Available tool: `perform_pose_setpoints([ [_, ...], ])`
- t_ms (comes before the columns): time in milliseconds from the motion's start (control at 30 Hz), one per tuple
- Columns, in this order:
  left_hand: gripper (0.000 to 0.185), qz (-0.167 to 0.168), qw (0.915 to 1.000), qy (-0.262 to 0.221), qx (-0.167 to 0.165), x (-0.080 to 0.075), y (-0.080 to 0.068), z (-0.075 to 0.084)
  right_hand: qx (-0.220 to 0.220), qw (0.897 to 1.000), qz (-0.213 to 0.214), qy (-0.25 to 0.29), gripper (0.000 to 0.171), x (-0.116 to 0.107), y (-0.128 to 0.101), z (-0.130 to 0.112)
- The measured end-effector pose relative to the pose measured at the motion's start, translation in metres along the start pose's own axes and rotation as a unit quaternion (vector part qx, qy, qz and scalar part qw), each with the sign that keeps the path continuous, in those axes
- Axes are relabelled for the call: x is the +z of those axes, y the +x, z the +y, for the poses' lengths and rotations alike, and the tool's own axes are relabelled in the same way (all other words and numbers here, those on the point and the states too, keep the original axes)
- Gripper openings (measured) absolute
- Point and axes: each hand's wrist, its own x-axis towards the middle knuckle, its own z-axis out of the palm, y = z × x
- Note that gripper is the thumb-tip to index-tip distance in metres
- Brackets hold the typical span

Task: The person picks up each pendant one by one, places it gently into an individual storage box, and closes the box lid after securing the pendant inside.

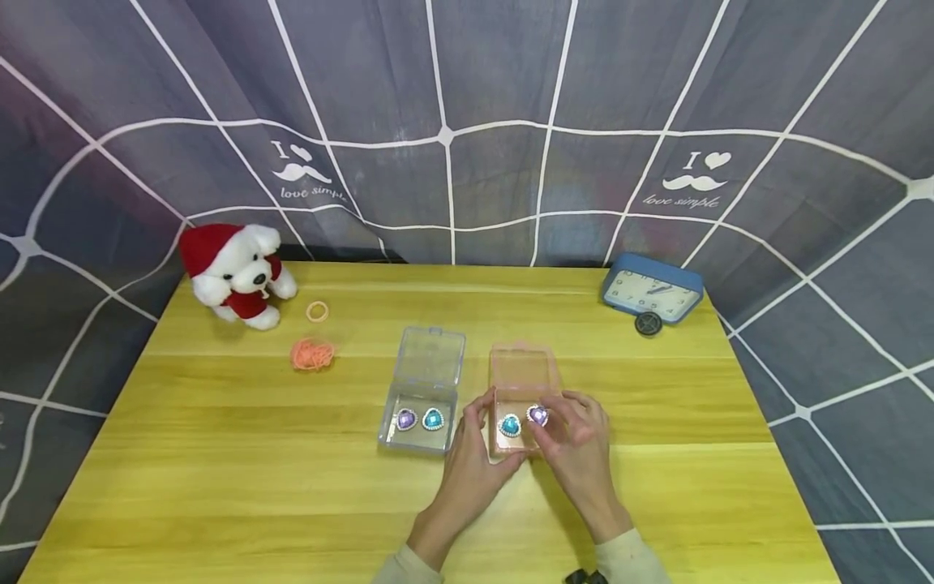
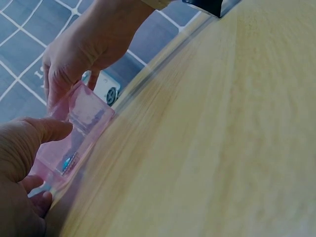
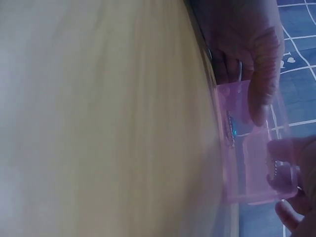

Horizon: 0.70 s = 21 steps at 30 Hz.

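An open pink see-through plastic box (image 1: 520,446) stands on the table, its lid (image 1: 522,369) tipped back. My left hand (image 1: 470,462) grips its left side, thumb along the front wall, as the left wrist view also shows. A blue heart-shaped gem (image 1: 510,425) with a sparkling rim lies in the box's left half. Between thumb and fingers, my right hand (image 1: 581,442) pinches a purple heart-shaped gem (image 1: 537,415) over the right half. In the right wrist view that gem's beaded edge (image 3: 275,169) shows through the pink wall.
Left of the pink box, a clear open box (image 1: 430,357) holds a purple gem (image 1: 406,419) and a blue gem (image 1: 434,419). Farther left are orange string (image 1: 312,355), a pale ring (image 1: 317,311) and a plush dog (image 1: 244,276). A blue clock (image 1: 652,289) and black disc (image 1: 648,324) stand back right.
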Motion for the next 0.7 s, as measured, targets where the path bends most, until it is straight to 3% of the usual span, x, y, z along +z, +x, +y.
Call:
perform_pose_setpoints([
  [500,0.095,0.0,1.0,-0.01,0.001,-0.0016,-0.0022,0.001,0.022,0.999,-0.03,-0.028,0.042,-0.0026,0.0017,-0.0053],
  [700,0.095,0.001,1.0,-0.007,0.005,-0.0014,-0.0031,0.0012,0.009,0.999,-0.027,-0.04,0.043,-0.0019,0.0006,-0.0048],
])
